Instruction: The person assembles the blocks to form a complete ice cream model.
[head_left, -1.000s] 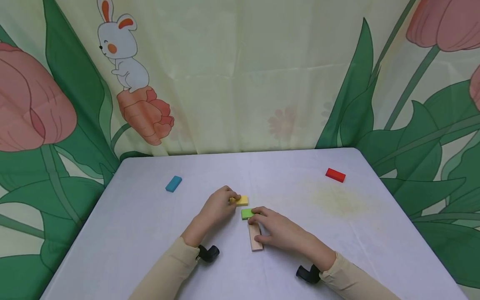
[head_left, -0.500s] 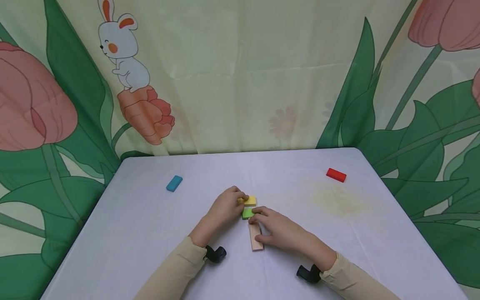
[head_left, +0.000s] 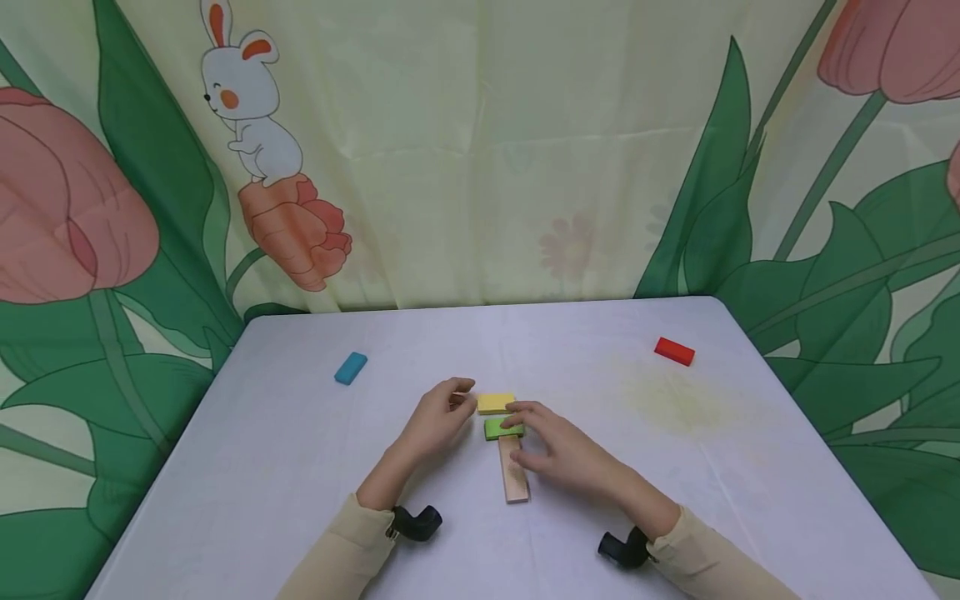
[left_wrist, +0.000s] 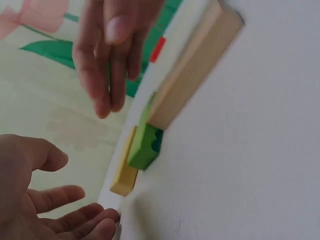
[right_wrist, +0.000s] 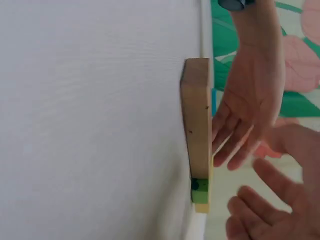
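A plain wooden block [head_left: 513,471] lies lengthwise on the white table, its far end against a green block [head_left: 493,430]. Just beyond the green one, a yellow block [head_left: 495,403] lies crosswise. My left hand [head_left: 437,418] is beside the yellow block's left end, holding nothing; its fingers [left_wrist: 57,200] are loosely bent in the left wrist view. Above the green and wooden blocks hovers my right hand [head_left: 566,448], covering part of the green one in the head view. The right wrist view has its fingers [right_wrist: 260,205] spread apart, away from the blocks.
Toward the back left of the table lies a blue block [head_left: 350,367]. A red block [head_left: 674,351] lies at the back right. Behind the table's far edge hangs a printed curtain [head_left: 465,167] with flowers and a rabbit.
The left hand slid the yellow block rightward beyond the green one, then let go and drew back left. The right hand has lifted slightly off the green and wooden blocks.
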